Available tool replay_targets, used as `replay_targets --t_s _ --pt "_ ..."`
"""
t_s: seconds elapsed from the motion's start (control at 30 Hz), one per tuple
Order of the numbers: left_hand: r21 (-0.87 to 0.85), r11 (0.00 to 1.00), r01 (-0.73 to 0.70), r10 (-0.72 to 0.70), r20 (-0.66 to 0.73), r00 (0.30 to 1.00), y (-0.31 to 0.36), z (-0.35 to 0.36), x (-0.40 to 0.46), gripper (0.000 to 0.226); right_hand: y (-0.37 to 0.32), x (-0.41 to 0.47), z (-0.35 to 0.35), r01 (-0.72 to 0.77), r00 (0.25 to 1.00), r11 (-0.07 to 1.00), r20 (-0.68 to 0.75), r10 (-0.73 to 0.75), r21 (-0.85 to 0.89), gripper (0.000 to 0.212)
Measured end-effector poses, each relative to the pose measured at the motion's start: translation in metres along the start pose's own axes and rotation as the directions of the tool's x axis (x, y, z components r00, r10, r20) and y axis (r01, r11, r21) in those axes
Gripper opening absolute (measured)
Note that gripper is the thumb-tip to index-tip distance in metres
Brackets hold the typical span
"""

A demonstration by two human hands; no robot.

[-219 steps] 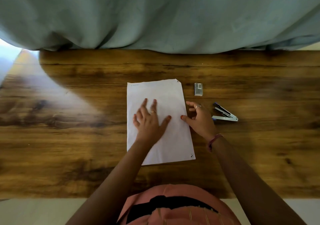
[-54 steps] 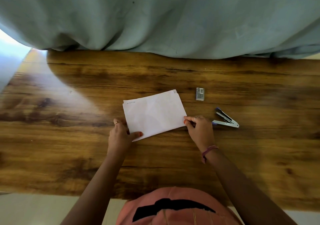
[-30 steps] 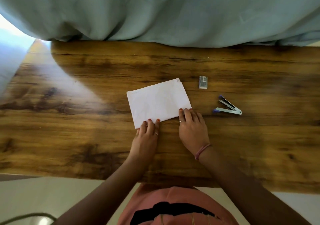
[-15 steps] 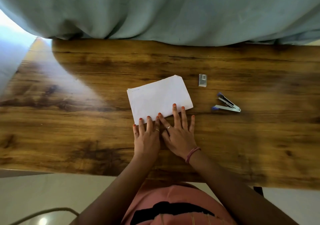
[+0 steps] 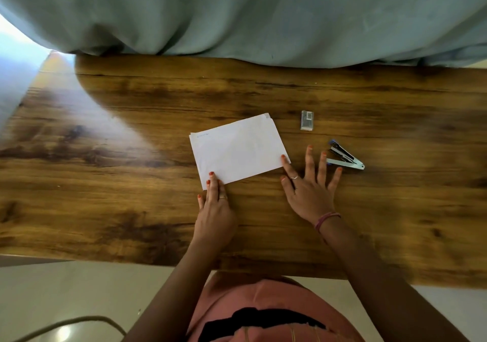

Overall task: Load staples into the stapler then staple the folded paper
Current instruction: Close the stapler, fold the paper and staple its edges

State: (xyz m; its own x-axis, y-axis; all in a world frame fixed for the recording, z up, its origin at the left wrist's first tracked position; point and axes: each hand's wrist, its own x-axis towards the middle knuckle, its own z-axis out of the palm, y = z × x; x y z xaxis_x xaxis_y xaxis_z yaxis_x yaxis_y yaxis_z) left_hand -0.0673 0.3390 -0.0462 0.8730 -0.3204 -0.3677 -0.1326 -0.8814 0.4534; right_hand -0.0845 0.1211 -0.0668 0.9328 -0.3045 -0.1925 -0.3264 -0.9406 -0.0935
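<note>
Head view: the left hand (image 5: 214,207) lays straight fingers on the near left corner of the folded white paper (image 5: 238,153), apparently pinning it mid-surface on the brown wooden table (image 5: 105,183). The right hand (image 5: 309,187), spread wide and empty, lies just beside the small silver-blue stapler (image 5: 345,156), probably reaching. The small grey staple box (image 5: 307,121) is farther back; its contents are indiscernible.

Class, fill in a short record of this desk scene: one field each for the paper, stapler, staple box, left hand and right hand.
paper: folded paper, flat on wooden table
stapler: small stapler, open, right of paper
staples: staple box, beyond the stapler
left hand: left hand, fingertips on paper's near-left corner
right hand: right hand, fingers spread, holding nothing, between paper and stapler
</note>
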Motion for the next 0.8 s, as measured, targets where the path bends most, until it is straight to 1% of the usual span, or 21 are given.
replay_targets --t_s 0.07,0.13,0.2,0.27,0.33,0.37,0.4,0.47,0.5,0.53,0.57,0.63,0.7,0.73,0.8 --pt "0.009 1.000 -0.001 0.001 -0.017 1.000 -0.002 0.004 -0.005 0.071 0.007 0.002 -0.003 -0.035 0.999 0.999 0.017 0.035 0.002 0.050" --pt "0.064 0.997 0.041 -0.039 -0.036 0.999 -0.006 0.007 -0.008 0.074 0.006 0.001 -0.003 -0.044 0.999 0.999 0.027 0.044 -0.012 0.050" --pt "0.067 0.995 0.078 -0.075 -0.045 0.996 -0.008 0.008 -0.010 0.075 0.004 0.000 -0.004 -0.041 0.999 0.999 0.030 0.041 -0.019 0.052" --pt "0.017 0.996 0.087 -0.086 -0.061 0.994 -0.009 0.006 -0.011 0.075 0.002 0.000 -0.005 -0.039 0.998 0.999 0.052 0.040 -0.014 0.053" --pt "-0.054 0.994 0.099 -0.105 -0.106 0.989 -0.008 0.003 -0.010 0.071 -0.001 0.002 -0.009 -0.044 0.996 0.999 0.080 0.042 0.014 0.053" --pt "-0.110 0.988 0.112 -0.127 -0.146 0.981 -0.008 0.000 -0.009 0.068 -0.003 0.003 -0.012 -0.051 0.996 0.998 0.074 0.048 0.040 0.053" --pt "-0.192 0.973 0.129 -0.165 -0.185 0.969 -0.007 -0.004 -0.008 0.063 -0.005 0.004 -0.015 -0.051 0.998 0.997 0.037 0.049 0.059 0.052" --pt "-0.407 0.901 0.147 -0.256 -0.228 0.939 -0.005 -0.014 -0.003 0.049 -0.011 0.008 -0.022 -0.039 0.996 0.999 -0.082 0.042 0.036 0.049" --pt "-0.500 0.853 0.150 -0.296 -0.227 0.928 -0.004 -0.019 0.001 0.045 -0.015 0.012 -0.025 -0.040 0.992 0.999 -0.119 0.043 0.023 0.049" --pt "-0.576 0.802 0.156 -0.331 -0.212 0.919 -0.003 -0.023 0.006 0.042 -0.018 0.016 -0.028 -0.052 0.991 0.998 -0.125 0.056 0.034 0.051" --pt "-0.648 0.743 0.167 -0.367 -0.185 0.912 -0.002 -0.027 0.011 0.039 -0.022 0.020 -0.031 -0.072 0.991 0.995 -0.110 0.078 0.063 0.053" --pt "-0.780 0.593 0.199 -0.456 -0.122 0.882 0.002 -0.034 0.023 0.037 -0.028 0.028 -0.032 -0.102 0.991 0.987 -0.079 0.112 0.125 0.057" --pt "-0.867 0.458 0.197 -0.533 -0.090 0.841 0.003 -0.038 0.030 0.035 -0.031 0.036 -0.035 -0.120 0.989 0.960 -0.052 0.138 0.251 0.056" --pt "-0.889 0.420 0.182 -0.547 -0.088 0.833 0.002 -0.040 0.032 0.034 -0.032 0.040 -0.036 -0.136 0.988 0.928 -0.024 0.154 0.346 0.055" --pt "-0.906 0.385 0.174 -0.525 -0.060 0.849 -0.001 -0.041 0.035 0.029 -0.030 0.049 -0.041 -0.177 0.983 0.857 0.041 0.180 0.484 0.058"
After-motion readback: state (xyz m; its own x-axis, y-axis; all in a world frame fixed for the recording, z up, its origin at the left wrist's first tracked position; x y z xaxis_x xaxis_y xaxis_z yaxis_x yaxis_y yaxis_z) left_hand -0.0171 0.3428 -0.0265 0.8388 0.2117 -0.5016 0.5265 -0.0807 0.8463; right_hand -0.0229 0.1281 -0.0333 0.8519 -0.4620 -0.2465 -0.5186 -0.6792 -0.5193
